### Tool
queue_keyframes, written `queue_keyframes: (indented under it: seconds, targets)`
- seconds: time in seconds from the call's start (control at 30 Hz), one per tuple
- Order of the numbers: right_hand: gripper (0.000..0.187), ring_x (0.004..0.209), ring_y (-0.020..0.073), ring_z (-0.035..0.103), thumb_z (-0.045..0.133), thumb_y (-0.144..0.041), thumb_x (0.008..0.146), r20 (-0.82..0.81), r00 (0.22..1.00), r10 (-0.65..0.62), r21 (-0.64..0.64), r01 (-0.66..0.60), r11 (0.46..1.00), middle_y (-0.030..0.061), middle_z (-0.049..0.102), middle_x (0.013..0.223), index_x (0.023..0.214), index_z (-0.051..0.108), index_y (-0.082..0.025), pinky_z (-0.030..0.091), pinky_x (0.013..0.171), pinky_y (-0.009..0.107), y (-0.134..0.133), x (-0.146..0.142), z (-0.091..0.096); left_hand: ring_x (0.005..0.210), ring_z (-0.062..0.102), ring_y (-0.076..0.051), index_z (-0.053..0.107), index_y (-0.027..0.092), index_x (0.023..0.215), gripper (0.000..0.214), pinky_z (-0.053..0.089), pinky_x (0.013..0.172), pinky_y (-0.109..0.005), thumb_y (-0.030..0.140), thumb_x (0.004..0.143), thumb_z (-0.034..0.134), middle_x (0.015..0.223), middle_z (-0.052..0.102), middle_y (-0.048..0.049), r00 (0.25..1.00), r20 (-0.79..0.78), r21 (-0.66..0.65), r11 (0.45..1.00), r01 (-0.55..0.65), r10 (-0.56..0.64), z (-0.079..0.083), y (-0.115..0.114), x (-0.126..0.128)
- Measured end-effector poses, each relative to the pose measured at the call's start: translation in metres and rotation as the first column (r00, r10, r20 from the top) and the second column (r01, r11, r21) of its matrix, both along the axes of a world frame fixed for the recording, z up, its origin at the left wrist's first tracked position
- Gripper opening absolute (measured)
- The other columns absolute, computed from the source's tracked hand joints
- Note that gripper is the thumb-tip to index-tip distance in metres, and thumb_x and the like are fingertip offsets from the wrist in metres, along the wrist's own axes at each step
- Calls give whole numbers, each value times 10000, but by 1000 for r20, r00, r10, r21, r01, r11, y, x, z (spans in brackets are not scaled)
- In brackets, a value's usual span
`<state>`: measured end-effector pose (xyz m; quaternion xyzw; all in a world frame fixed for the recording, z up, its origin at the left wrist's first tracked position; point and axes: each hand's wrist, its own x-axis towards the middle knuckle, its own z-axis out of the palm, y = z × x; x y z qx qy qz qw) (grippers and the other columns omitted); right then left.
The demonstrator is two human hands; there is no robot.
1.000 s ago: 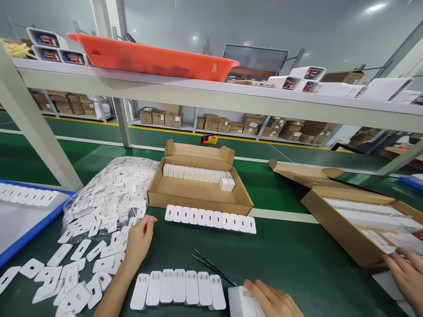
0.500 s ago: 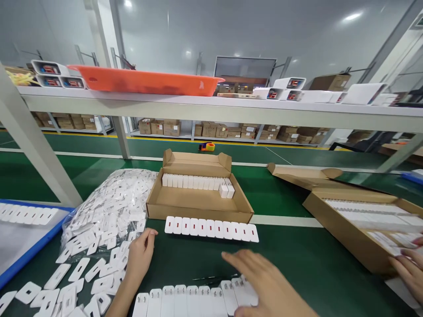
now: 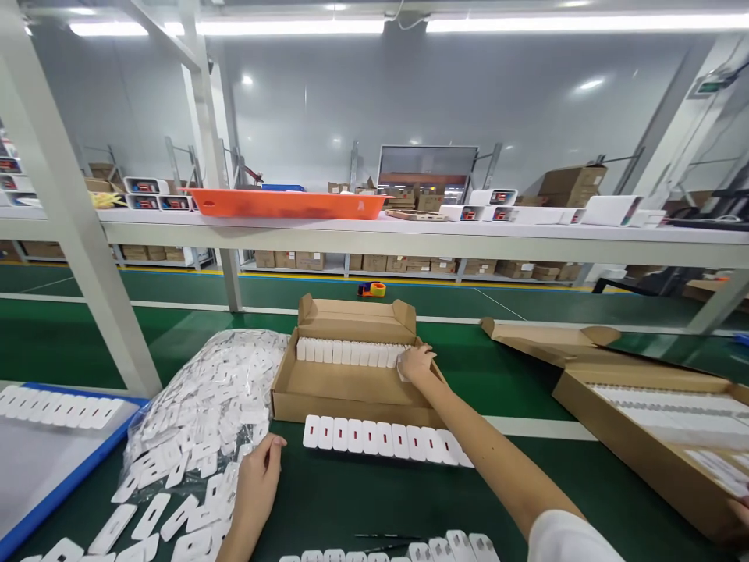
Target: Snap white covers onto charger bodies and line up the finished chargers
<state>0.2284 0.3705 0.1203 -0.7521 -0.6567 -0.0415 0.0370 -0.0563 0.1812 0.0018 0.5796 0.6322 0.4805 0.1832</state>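
My right hand (image 3: 417, 363) reaches into an open cardboard box (image 3: 351, 386), fingers curled over the loose white chargers at the right end of the row of chargers (image 3: 348, 352) along its back wall. My left hand (image 3: 257, 480) rests on the green belt beside a clear bag of white plastic pieces (image 3: 204, 398), fingers loosely curled, holding nothing I can see. A row of white chargers (image 3: 380, 439) lies in front of the box. Another row of chargers (image 3: 409, 552) shows at the bottom edge, with tweezers (image 3: 386, 538) beside it.
A second open cardboard box (image 3: 661, 421) with white items lies at the right; another person's hand (image 3: 738, 511) touches its near corner. A blue-rimmed tray (image 3: 47, 437) sits left. A shelf overhead carries an orange tray (image 3: 286, 203). A tape roll (image 3: 372, 289) lies beyond the box.
My right hand has left the near row of chargers and stretched forward into the box. The view has tilted up. My left hand has stayed by the bag.
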Motion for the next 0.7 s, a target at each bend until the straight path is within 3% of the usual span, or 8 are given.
queue_keyframes:
  seconds: [0.17,0.33,0.53,0.7]
  targets:
    - [266,1173,236,539,599,-305,922,-65,997,35,101,-28,995,74,552,1288,1173,592,-215,465,980,446,4,13,-32,531,570,-216,647,201,826,420,423,541,-286,450,918,323,519,505,26,1000,22,-3,1000,8,-7,-1,2,2]
    - [227,1042,197,604,597,-319,924,-165,980,113,133,-91,987,71,602,1184,1122,608,-208,524,874,374,8,19,-41,559,590,-220,634,210,787,401,435,557,-287,448,918,339,540,546,11,999,46,-3,1000,5,-5,-2,2,1]
    - [279,947,179,626,586,-329,930,-316,927,205,169,-157,973,78,607,1134,1150,585,-158,546,812,358,-7,25,-23,518,553,-210,655,193,865,434,399,518,-276,441,926,305,527,502,23,999,50,-21,1000,-12,13,-2,4,-2]
    - [237,916,173,629,567,-319,936,-455,851,262,160,-212,964,57,632,1049,1093,609,-147,539,804,343,-31,31,16,542,565,-216,660,192,894,434,391,541,-286,427,921,297,571,528,10,999,39,-58,998,-5,7,-4,3,-2]
